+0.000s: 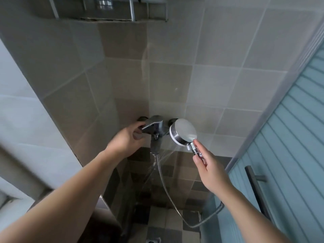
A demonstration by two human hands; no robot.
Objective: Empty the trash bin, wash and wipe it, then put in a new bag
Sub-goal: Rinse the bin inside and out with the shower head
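A chrome mixer tap [154, 126] is fixed to the tiled corner wall. My left hand [127, 140] grips its lever from below and the left. My right hand [208, 165] holds the handle of a round chrome shower head [183, 131], just right of the tap. Water sprays from the head down and to the left toward the floor. A metal hose [177, 206] loops from under the tap down to the right. The trash bin is not in view.
A frosted glass door [289, 137] with a dark bar handle [256, 190] closes the right side. A wire shelf [108, 9] hangs high on the wall. A floor drain [153, 240] sits in the checkered floor tiles below.
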